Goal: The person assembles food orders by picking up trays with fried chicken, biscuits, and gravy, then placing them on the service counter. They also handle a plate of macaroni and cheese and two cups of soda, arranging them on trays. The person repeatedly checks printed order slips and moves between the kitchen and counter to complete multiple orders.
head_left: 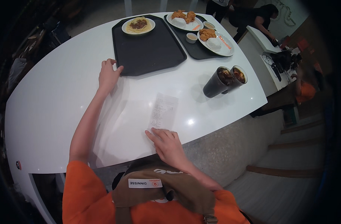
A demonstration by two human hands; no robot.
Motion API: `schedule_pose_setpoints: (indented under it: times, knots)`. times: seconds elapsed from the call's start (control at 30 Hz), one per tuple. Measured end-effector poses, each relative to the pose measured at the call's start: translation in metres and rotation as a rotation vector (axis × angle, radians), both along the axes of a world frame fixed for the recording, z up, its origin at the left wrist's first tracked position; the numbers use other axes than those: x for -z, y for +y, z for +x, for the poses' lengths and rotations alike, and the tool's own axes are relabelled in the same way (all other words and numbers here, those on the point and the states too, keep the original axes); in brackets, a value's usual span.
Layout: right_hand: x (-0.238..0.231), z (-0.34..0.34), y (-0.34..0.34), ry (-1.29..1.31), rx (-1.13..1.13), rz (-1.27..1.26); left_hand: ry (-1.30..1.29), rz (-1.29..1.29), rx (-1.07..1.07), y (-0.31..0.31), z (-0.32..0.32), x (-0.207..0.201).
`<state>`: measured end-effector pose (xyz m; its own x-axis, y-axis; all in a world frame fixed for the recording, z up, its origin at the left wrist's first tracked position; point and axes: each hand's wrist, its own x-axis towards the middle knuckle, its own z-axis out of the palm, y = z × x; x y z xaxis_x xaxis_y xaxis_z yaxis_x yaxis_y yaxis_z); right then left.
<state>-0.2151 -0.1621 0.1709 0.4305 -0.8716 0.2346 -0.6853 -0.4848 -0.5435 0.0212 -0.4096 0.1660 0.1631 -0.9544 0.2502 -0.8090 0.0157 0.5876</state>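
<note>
My left hand (108, 76) is at the near left corner of a black serving tray (150, 50), its thumb over the rim and its fingers curled against the side edge. A plate of spaghetti with meat sauce (138, 25) stands at the tray's far end. Close to the table's front edge, my right hand (168, 146) rests its fingertips on the lower end of a printed paper receipt (163, 112). Those fingers are spread, and the receipt lies flat on the white table (66, 97).
A second black tray (200, 51) holds plates of fried chicken and rice (214, 44) and small sauce cups (191, 37). Two glasses of iced dark drink (217, 83) stand at the right. Beyond the table, people work near a white counter (260, 43).
</note>
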Motion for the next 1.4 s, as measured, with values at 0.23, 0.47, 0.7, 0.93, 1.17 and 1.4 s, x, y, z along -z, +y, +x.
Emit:
schedule_pose_setpoints:
  times: [0.23,0.47,0.7,0.93,1.17,1.4]
  knots:
    - [0.007,-0.013,-0.006,-0.088,-0.119,0.013,0.232,0.402,0.216,0.145,-0.043,-0.010]
    - [0.018,-0.018,0.000,-0.067,-0.222,0.017,0.513,0.339,0.133,0.186,-0.061,0.010]
    - [0.024,-0.023,0.004,-0.062,-0.243,-0.002,0.606,0.212,0.244,0.201,-0.066,0.016]
    - [0.021,-0.031,0.004,-0.153,-0.218,-0.068,0.664,0.209,0.318,0.214,-0.066,0.001]
    - [0.002,-0.031,-0.014,-0.771,0.215,0.044,0.661,0.204,0.347,0.224,-0.073,-0.023]
    - [-0.015,-0.027,-0.045,-0.898,0.270,0.359,0.672,0.194,0.351,0.230,-0.077,-0.040]
